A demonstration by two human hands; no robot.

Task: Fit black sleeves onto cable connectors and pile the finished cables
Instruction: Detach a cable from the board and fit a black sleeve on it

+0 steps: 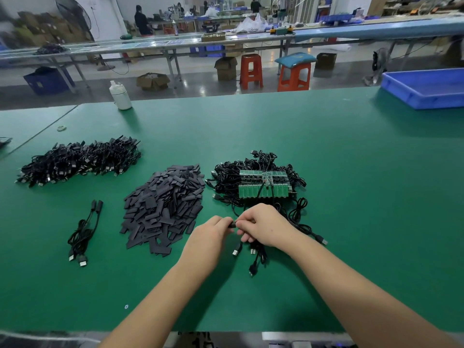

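At the upper left of the frame a large heap of cables (80, 160) lay on the green table (351, 197), and below it a small bundle of sleeved cables (84, 231) had been set down. In the middle a mound of flat black sleeves (164, 207) was spread. Just below it the left hand (208, 237) was closed in a pinch on a small black sleeve (233, 224), whose long axis ran left to right toward the right hand (263, 227), fingers curled round a cable end; whether the sleeve was already on the connector could not be told. Right of centre, unfinished cables (251, 182) were heaped under green circuit boards (263, 184). At the far right a blue tray (424, 89) was seen; nothing was visible inside.
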